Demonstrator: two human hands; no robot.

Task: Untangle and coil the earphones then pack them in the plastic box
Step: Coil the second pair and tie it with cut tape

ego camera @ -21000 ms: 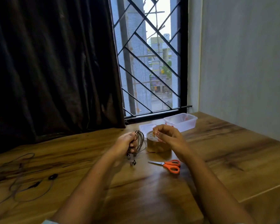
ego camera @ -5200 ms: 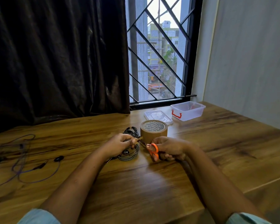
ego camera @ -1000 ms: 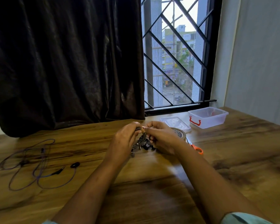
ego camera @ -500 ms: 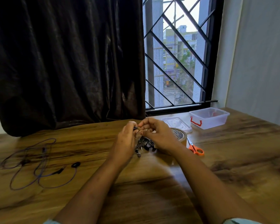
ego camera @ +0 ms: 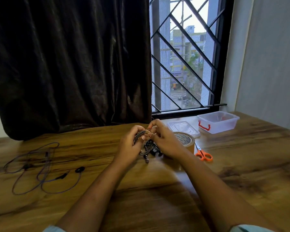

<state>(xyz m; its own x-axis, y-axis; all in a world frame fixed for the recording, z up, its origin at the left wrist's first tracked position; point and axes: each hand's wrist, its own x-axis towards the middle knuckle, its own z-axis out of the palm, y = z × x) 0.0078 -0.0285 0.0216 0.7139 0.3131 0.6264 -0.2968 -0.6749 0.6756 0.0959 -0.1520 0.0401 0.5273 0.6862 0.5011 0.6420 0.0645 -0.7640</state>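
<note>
My left hand [ego camera: 130,144] grips a coiled bundle of dark earphones [ego camera: 145,150] just above the wooden table [ego camera: 157,190]. My right hand [ego camera: 162,141] pinches a small piece of brown tape at the top of the coil, where the two hands meet. Earbuds and a plug dangle below the bundle. The clear plastic box [ego camera: 218,122] with a red latch stands open at the back right, its lid [ego camera: 182,128] lying flat to its left. A second, purple earphone cable [ego camera: 38,168] is spread loosely on the table at the left.
A roll of brown tape [ego camera: 185,140] stands right behind my right hand. Orange-handled scissors [ego camera: 203,154] lie to its right. A dark curtain and a barred window close off the back; a wall runs along the right.
The hands rose slightly with the coil over the last second. My right hand's fingers shifted on the tape piece at the top of the coil. The scissors were laid down to the right some seconds ago.
</note>
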